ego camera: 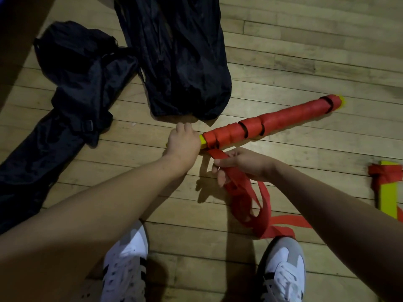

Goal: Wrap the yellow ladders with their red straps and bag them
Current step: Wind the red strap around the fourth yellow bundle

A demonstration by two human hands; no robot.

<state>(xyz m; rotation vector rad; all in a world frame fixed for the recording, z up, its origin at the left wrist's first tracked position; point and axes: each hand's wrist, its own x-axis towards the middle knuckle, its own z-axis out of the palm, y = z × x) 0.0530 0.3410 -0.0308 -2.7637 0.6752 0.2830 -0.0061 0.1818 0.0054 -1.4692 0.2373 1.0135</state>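
Wrapping step under way, centre frame: left hand clenched round yellow end of ladder bundle, pinning it to wood floor. Right hand grasps loose red strap, slack trailing toward lower right past shoes. Bundle nearly covered in red. Next move, likely: carry strap round near end, keep tension, tuck tail. Black bags, upper left, just beside bundle's near end; bagging not begun. Second ladder at right edge, partly cut off. Open floor upper right.
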